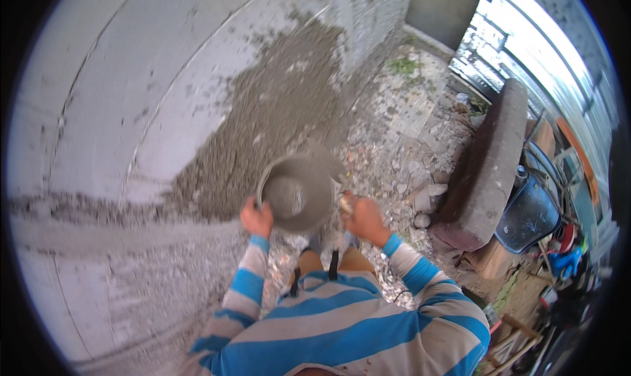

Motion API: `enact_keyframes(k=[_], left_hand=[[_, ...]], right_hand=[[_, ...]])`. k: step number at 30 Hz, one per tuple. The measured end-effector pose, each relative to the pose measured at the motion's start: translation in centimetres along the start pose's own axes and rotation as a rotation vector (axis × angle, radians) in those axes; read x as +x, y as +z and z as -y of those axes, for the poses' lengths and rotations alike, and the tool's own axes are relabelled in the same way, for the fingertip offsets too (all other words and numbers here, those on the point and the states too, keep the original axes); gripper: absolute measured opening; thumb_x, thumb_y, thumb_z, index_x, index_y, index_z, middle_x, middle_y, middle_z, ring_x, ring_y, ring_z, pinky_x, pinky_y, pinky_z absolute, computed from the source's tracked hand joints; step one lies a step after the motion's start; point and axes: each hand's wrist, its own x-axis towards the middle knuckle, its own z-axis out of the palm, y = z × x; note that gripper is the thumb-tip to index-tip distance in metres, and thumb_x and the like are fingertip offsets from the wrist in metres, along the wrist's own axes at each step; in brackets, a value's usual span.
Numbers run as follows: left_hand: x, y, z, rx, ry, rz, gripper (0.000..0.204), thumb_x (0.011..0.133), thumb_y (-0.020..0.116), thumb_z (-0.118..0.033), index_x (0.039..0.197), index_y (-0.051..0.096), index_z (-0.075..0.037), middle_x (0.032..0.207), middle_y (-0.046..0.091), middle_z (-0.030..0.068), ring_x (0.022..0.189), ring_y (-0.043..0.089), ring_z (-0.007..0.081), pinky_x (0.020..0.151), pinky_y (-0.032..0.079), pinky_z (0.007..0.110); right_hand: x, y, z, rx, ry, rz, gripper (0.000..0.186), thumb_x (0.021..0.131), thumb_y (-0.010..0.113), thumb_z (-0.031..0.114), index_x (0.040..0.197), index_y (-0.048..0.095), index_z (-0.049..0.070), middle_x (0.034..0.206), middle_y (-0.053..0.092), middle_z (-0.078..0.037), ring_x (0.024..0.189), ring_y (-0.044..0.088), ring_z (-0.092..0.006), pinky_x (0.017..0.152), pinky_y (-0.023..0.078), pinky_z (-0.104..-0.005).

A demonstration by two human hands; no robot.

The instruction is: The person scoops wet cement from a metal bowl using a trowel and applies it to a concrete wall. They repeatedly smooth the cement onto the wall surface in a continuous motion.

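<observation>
A round bucket, its inside coated grey with mortar, is in front of my body. My left hand is closed on the bucket's left rim. To the right of the bucket, my right hand grips the pale handle of a trowel. The trowel's mortar-grey blade reaches over the far right rim and blends with the bucket's colour. Beyond the bucket, a large patch of wet grey mortar covers part of the pale block wall.
Rubble and stone chips cover the ground on the right. Past them a long, dirty padded block leans beside a dark blue plastic container. Tools and scrap pile up at the lower right. Corrugated metal sheeting stands at the far right.
</observation>
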Motion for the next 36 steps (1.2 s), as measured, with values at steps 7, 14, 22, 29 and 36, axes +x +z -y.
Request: enact_keyframes(k=[7,14,22,29,36], left_hand=[[2.8,-2.5,-7.7,-0.208,0.142,0.058,0.023,0.070,0.070,-0.003,0.091,0.059,-0.001,0.075,0.059,0.0110,0.070,0.058,0.0276,0.066,0.047,0.039],[5.2,-5.6,-8.2,-0.738,0.027,0.201,0.024,0.070,0.059,0.012,0.092,0.058,0.002,0.087,0.066,0.0054,0.081,0.064,0.0159,0.072,0.050,0.030],[5.5,-10.3,-6.3,-0.812,-0.060,0.206,0.025,0.068,0.060,0.011,0.091,0.061,0.001,0.085,0.068,0.0052,0.078,0.063,0.0128,0.070,0.050,0.028],[2.8,-11.6,-6.3,-0.483,0.225,0.097,0.021,0.067,0.063,0.003,0.086,0.059,-0.002,0.069,0.059,0.0094,0.068,0.060,0.0173,0.062,0.046,0.034],[-2.1,-14.8,-5.4,-0.383,0.411,0.102,0.019,0.065,0.060,0.005,0.082,0.056,0.001,0.067,0.049,0.0108,0.062,0.049,0.0208,0.062,0.043,0.034]], right_hand=[[3.4,-2.9,0.2,-0.358,-0.384,0.075,0.021,0.073,0.065,0.009,0.093,0.064,0.002,0.076,0.068,-0.017,0.071,0.068,-0.0374,0.063,0.054,-0.0472],[5.0,0.7,2.9,-0.489,-0.608,0.104,0.008,0.076,0.062,0.005,0.075,0.070,0.004,0.074,0.068,-0.015,0.078,0.072,-0.0296,0.063,0.057,-0.0407],[3.5,-1.8,7.4,-0.467,-0.758,0.071,0.011,0.078,0.059,0.003,0.074,0.069,0.003,0.076,0.070,-0.019,0.073,0.071,-0.0337,0.063,0.055,-0.0445],[4.4,-2.4,9.4,-0.528,-0.661,0.011,0.006,0.073,0.064,0.004,0.073,0.067,-0.001,0.074,0.069,-0.020,0.071,0.070,-0.0354,0.066,0.056,-0.0436],[2.8,3.3,4.6,0.221,-0.129,0.757,0.017,0.075,0.073,0.007,0.085,0.069,-0.006,0.067,0.066,-0.013,0.053,0.064,-0.0216,0.050,0.051,-0.0345]])
